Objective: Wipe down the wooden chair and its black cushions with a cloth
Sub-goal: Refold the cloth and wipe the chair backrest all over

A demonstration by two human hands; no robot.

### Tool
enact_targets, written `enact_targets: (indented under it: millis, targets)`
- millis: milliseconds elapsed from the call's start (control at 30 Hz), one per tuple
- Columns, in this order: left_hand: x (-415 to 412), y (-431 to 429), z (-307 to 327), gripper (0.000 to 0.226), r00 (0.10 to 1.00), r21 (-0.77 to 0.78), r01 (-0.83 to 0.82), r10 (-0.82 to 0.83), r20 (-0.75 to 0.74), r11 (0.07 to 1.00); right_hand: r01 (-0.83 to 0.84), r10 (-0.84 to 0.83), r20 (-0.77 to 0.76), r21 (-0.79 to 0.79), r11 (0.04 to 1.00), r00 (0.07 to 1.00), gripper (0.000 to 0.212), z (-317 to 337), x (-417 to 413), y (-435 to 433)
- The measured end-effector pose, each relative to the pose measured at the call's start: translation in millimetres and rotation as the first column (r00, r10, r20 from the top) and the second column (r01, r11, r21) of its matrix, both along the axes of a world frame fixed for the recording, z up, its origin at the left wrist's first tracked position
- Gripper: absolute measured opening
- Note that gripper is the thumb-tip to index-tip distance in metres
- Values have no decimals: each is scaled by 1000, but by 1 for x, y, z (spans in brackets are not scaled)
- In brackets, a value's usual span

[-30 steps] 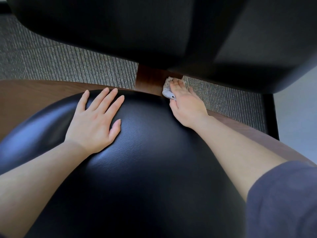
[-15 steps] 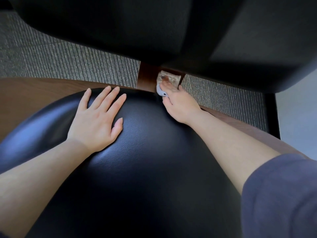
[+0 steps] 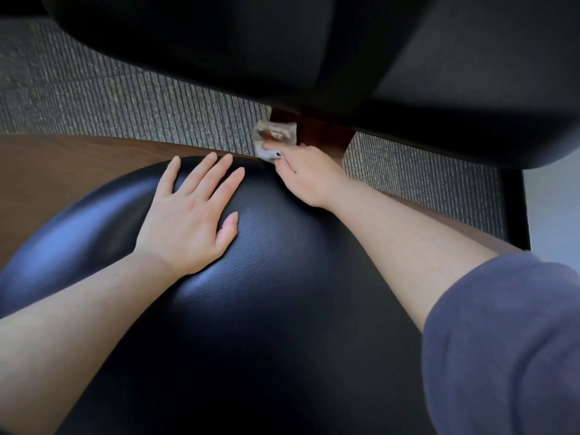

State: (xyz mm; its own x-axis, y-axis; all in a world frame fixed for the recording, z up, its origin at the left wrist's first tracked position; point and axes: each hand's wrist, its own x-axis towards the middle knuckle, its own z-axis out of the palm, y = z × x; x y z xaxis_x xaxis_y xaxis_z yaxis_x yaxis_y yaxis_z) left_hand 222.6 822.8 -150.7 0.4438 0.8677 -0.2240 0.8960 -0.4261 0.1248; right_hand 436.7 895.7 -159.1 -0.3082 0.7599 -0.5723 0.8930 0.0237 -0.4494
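A glossy black seat cushion (image 3: 244, 324) fills the lower middle of the head view. My left hand (image 3: 191, 215) lies flat on it, fingers spread. At the cushion's far edge my right hand (image 3: 306, 174) presses a small grey, stained cloth (image 3: 276, 139) against the dark wooden upright (image 3: 326, 136) that joins seat and back. The fingertips are tucked behind the cloth. A black back cushion (image 3: 282, 42) looms overhead. The brown wooden seat shell (image 3: 62, 164) curves along the left.
Grey ribbed carpet (image 3: 110, 98) shows through the gap between seat and back. A black baseboard (image 3: 514, 208) and a pale wall (image 3: 555, 208) stand at the right. My blue sleeve (image 3: 502, 340) covers the lower right corner.
My right hand has slid the cloth leftward across the wooden upright to its left edge. My left hand stays flat on the seat cushion.
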Motion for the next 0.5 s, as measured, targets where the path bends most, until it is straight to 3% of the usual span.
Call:
enact_targets:
  millis: [167, 367, 500]
  targets:
    - [0, 0, 1, 64, 1000, -8, 5, -5, 7, 1000, 72, -72, 2, -10, 997, 997, 40, 3, 18, -6]
    - [0, 0, 0, 63, 1000, 6, 4, -4, 26, 1000, 48, -44, 54, -80, 996, 998, 47, 8, 26, -10]
    - [-1, 0, -1, 63, 1000, 7, 0, 0, 23, 1000, -5, -1, 63, 97, 995, 998, 56, -5, 21, -15]
